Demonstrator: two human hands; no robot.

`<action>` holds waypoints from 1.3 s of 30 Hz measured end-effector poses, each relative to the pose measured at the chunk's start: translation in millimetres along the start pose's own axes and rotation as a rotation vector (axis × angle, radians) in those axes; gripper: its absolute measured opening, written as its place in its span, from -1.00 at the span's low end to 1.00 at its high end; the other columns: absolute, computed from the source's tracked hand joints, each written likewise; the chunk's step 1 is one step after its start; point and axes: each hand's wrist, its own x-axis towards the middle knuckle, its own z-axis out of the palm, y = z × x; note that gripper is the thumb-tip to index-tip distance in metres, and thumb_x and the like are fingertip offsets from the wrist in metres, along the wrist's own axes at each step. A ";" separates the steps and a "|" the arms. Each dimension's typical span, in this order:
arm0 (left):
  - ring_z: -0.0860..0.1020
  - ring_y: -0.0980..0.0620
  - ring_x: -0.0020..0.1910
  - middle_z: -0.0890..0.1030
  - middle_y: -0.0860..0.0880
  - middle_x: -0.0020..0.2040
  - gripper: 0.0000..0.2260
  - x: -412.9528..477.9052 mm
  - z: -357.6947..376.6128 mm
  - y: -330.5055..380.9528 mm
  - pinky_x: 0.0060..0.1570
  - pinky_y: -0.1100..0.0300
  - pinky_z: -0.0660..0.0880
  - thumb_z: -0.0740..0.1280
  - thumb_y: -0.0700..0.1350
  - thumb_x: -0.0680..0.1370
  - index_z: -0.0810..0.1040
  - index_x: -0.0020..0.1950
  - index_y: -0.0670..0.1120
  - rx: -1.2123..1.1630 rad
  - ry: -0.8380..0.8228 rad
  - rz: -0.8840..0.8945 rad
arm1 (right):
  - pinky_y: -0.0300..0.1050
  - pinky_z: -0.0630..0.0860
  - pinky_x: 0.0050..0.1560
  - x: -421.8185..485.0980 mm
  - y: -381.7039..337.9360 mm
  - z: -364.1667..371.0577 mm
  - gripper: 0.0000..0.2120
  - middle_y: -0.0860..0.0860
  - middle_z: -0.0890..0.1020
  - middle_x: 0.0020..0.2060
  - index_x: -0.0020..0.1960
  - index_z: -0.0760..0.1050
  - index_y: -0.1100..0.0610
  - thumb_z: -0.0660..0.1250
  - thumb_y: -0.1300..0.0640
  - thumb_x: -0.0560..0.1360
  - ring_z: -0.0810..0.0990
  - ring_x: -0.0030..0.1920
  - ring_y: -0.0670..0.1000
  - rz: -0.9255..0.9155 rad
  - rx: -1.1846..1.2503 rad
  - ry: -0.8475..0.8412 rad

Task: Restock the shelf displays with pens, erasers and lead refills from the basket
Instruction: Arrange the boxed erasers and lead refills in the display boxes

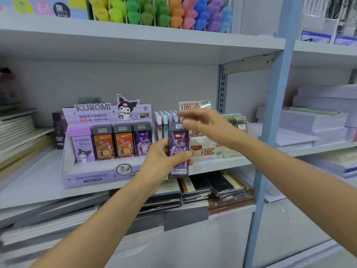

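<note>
Left hand [164, 161] grasps a purple lead refill box [178, 149], upright, centre of frame. Thumb lies across the front face, fingers wrap behind the lower half, and the barcode end pokes out below the palm. The box is in the air, just right of the Kuromi display tray [92, 177] on the middle shelf [38, 182].

Right hand [202, 122] is centre-right, above the box's top and in front of the pastel cases [164, 120]. It's motion-blurred, so can't tell if it grips anything.

Handling, as a guess: small rigid plastic case, light, with a glossy wrap that's probably a bit slick. The leads inside are brittle, so no dropping. Best hold is a pinch on the two long side edges near mid-height, leaving the bottom free to slide into a slot. The matching purple box [142, 140] stands in the tray's rightmost column.
</note>
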 end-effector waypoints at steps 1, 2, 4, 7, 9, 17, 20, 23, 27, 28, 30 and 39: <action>0.70 0.00 -0.18 0.73 -0.04 -0.11 -0.75 -3.6 -2.5 2.0 -0.25 0.27 0.59 0.46 -0.32 0.44 0.57 0.07 -0.10 0.032 0.017 0.019 | -0.29 0.57 -0.09 -0.3 -7.0 9.8 -0.73 -0.11 0.65 -0.02 0.24 0.53 0.08 0.32 0.06 0.57 0.63 -0.05 -0.19 0.001 0.006 -0.088; 0.70 0.01 -0.15 0.73 -0.02 -0.11 -0.75 -7.4 -6.4 4.0 -0.22 0.25 0.60 0.46 -0.30 0.45 0.57 0.06 -0.08 0.078 0.046 0.041 | -0.33 0.55 -0.10 0.4 -12.1 17.1 -0.78 -0.13 0.66 -0.09 0.18 0.56 0.07 0.34 0.08 0.56 0.63 -0.09 -0.21 -0.011 0.020 -0.121; 0.68 0.06 -0.08 0.71 0.02 -0.08 -0.76 -15.3 -19.3 6.3 -0.12 0.28 0.58 0.47 -0.24 0.46 0.57 0.09 -0.05 0.192 0.128 0.101 | -0.38 0.52 -0.14 4.2 -22.0 24.8 -0.87 -0.15 0.67 -0.18 0.10 0.56 0.05 0.33 0.13 0.56 0.63 -0.15 -0.22 -0.035 0.107 -0.099; 0.59 0.12 0.05 0.63 0.07 0.06 -0.72 -30.1 -47.4 6.2 0.04 0.33 0.50 0.42 -0.16 0.52 0.51 0.21 -0.04 0.423 0.302 0.242 | -0.24 0.57 -0.15 19.2 -29.6 28.6 -0.84 0.00 0.67 -0.10 0.14 0.54 0.19 0.31 0.18 0.57 0.63 -0.15 -0.13 -0.025 0.229 0.090; 0.50 0.12 0.15 0.55 0.09 0.14 -0.69 -44.2 -68.8 1.3 0.13 0.32 0.40 0.39 -0.15 0.52 0.46 0.25 -0.02 0.719 0.436 0.360 | -0.02 0.62 -0.07 31.3 -32.9 33.8 -0.79 0.13 0.67 -0.05 0.17 0.52 0.24 0.32 0.18 0.57 0.65 -0.12 0.05 -0.020 0.168 0.208; 0.38 -0.02 0.37 0.46 0.02 0.36 -0.44 -78.1 -118.2 -31.6 0.46 -0.07 0.10 0.38 -0.03 0.52 0.30 0.49 -0.02 1.504 0.235 0.325 | -0.12 0.50 -0.02 53.4 -36.0 79.8 -0.83 -0.05 0.62 -0.07 0.14 0.55 0.12 0.34 0.14 0.56 0.57 -0.08 -0.03 -0.106 -0.196 0.182; 0.44 -0.05 0.31 0.49 0.01 0.32 -0.41 -77.1 -119.5 -32.5 0.43 -0.11 0.19 0.41 -0.04 0.49 0.31 0.49 -0.04 1.530 0.239 0.350 | -0.25 0.45 -0.12 52.8 -30.2 88.7 -0.84 -0.07 0.59 -0.10 0.14 0.54 0.11 0.33 0.14 0.57 0.55 -0.12 -0.11 -0.099 -0.202 0.133; 0.43 -0.04 0.30 0.49 0.01 0.31 -0.40 -75.9 -118.9 -35.1 0.44 -0.09 0.19 0.40 -0.03 0.49 0.30 0.50 -0.02 1.539 0.253 0.350 | -0.33 0.39 -0.18 54.6 -27.9 85.2 -0.83 -0.11 0.57 -0.12 0.15 0.54 0.12 0.32 0.13 0.57 0.51 -0.16 -0.22 -0.101 -0.255 0.057; 0.47 -0.08 0.26 0.52 -0.01 0.26 -0.38 -75.1 -117.7 -37.3 0.41 -0.12 0.23 0.45 -0.06 0.45 0.33 0.48 -0.04 1.552 0.279 0.358 | -0.37 0.41 -0.19 61.9 -29.4 82.4 -0.80 -0.08 0.57 -0.07 0.19 0.51 0.12 0.29 0.11 0.59 0.55 -0.08 -0.10 -0.067 -0.301 -0.034; 0.48 -0.08 0.24 0.53 -0.02 0.25 -0.38 -75.0 -117.5 -37.9 0.40 -0.13 0.24 0.46 -0.07 0.44 0.34 0.47 -0.04 1.553 0.286 0.361 | -0.36 0.42 -0.16 63.4 -29.8 85.3 -0.79 -0.09 0.56 -0.07 0.20 0.50 0.13 0.29 0.12 0.59 0.55 -0.08 -0.08 -0.072 -0.304 -0.024; 0.48 -0.09 0.23 0.54 -0.02 0.24 -0.37 -74.9 -117.4 -39.0 0.40 -0.14 0.25 0.46 -0.07 0.43 0.35 0.47 -0.04 1.556 0.293 0.362 | -0.36 0.41 -0.14 64.0 -29.5 93.9 -0.74 -0.12 0.52 -0.08 0.25 0.43 0.12 0.32 0.17 0.57 0.51 -0.13 -0.17 -0.090 -0.280 0.054; 0.48 -0.09 0.21 0.54 -0.03 0.22 -0.37 -73.8 -116.9 -42.8 0.38 -0.15 0.26 0.47 -0.09 0.41 0.36 0.46 -0.06 1.570 0.318 0.364 | -0.16 0.37 0.13 55.6 -19.7 106.2 -0.76 -0.03 0.58 0.04 0.12 0.53 0.13 0.44 0.15 0.48 0.47 0.08 -0.04 -0.229 -0.480 0.302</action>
